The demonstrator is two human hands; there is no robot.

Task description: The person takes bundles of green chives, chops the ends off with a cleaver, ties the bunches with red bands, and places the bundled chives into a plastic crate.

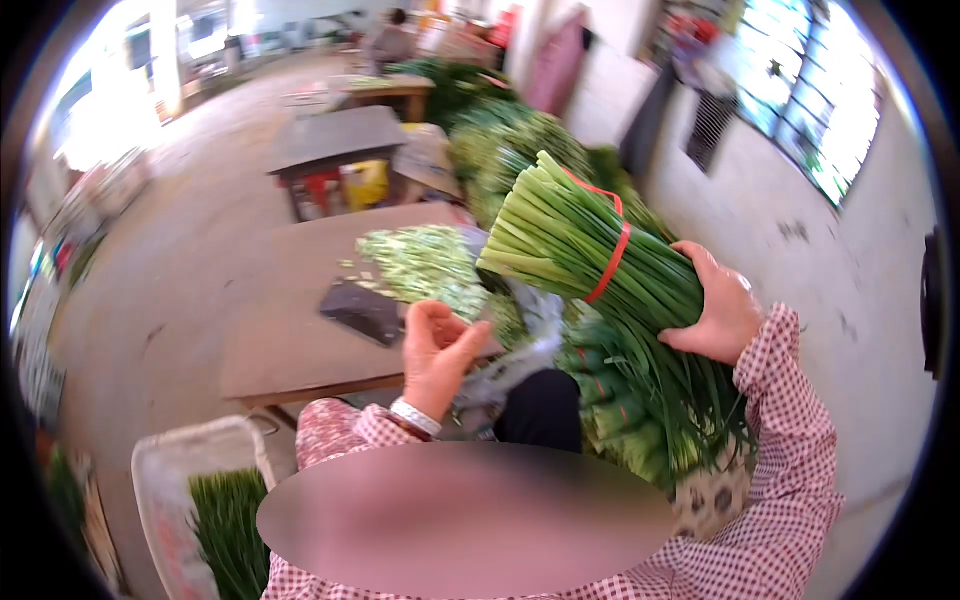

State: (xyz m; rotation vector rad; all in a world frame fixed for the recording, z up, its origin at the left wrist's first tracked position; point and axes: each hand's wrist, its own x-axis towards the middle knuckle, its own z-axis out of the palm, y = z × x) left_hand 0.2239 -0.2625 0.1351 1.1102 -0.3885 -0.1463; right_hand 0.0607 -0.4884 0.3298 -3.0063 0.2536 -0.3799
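Observation:
My right hand grips a thick bunch of chives around its green leaves, raised above the right side of the table. A red band circles the bunch, and its pale cut ends point to the upper left. My left hand is in front of the table edge with its fingers curled in. Whatever is between those fingers, if anything, is too small to tell. Beyond it on the table lie a dark, flat rectangular piece and a heap of pale green cut stems.
Banded green bunches are stacked below the held bunch. A white crate with upright greens stands at lower left. More greens line the wall. Behind are a grey table and a seated person.

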